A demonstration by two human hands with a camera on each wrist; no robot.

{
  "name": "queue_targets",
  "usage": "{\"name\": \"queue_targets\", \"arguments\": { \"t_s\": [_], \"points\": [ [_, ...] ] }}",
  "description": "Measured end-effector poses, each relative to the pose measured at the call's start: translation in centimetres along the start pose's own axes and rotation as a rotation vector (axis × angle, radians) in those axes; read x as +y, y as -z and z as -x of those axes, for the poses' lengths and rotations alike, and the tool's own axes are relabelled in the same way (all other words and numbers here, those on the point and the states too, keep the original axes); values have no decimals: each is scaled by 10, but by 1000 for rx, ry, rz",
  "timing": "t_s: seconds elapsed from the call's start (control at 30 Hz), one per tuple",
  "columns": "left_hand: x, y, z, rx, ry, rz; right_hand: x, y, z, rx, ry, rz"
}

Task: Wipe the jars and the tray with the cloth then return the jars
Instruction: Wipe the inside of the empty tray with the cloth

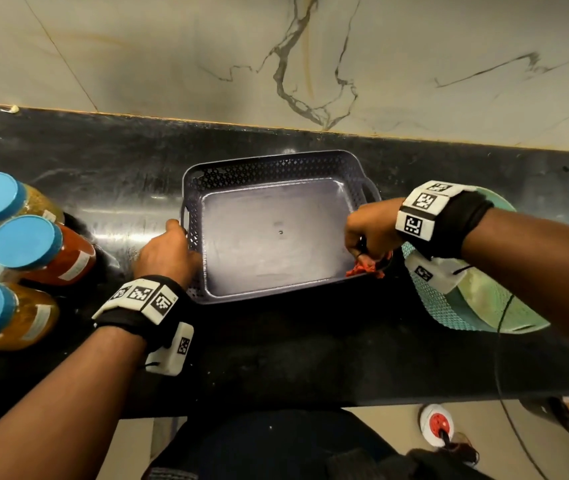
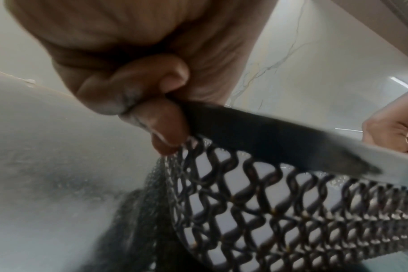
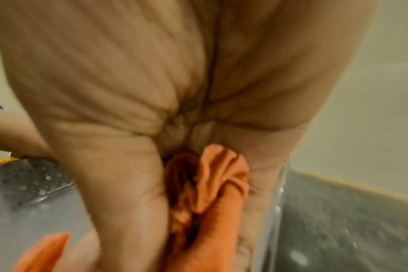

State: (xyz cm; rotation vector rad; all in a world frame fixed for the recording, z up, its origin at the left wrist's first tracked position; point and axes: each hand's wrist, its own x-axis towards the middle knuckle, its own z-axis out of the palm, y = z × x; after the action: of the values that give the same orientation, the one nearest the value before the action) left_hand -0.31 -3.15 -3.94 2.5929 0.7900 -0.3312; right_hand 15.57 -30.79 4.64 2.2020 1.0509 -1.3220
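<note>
A grey-purple perforated tray [image 1: 269, 171] sits empty in the middle of the black counter. My left hand [image 1: 167, 251] grips its left rim [image 2: 256, 132], fingers curled over the edge. My right hand [image 1: 369, 230] holds a bunched orange cloth [image 1: 364, 268] against the tray's near right corner; the cloth [image 3: 212, 182] is squeezed in the palm. Several jars with blue lids stand at the far left of the counter: a red one [image 1: 65, 258], an orange one [image 1: 16, 317] and a yellowish one [image 1: 30, 199].
A mint-green mesh basket [image 1: 473, 299] lies on the counter behind my right wrist. A marble wall [image 1: 276, 57] backs the counter. Below the counter's front edge I see a white and red socket [image 1: 437, 424] and a black cable [image 1: 504, 393].
</note>
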Motion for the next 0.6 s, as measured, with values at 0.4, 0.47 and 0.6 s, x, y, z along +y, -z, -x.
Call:
{"name": "queue_targets", "arguments": {
  "t_s": [0.4, 0.47, 0.6],
  "points": [
    [-9, 2, -4, 10, -29, 34, 9, -11, 7, 782, -140, -277],
    [-14, 0, -4, 15, -26, 37, 7, -12, 10, 935, -144, -400],
    [-22, 2, -6, 32, -12, 48, -2, -14, 36, 673, -96, -656]
  ]
}}
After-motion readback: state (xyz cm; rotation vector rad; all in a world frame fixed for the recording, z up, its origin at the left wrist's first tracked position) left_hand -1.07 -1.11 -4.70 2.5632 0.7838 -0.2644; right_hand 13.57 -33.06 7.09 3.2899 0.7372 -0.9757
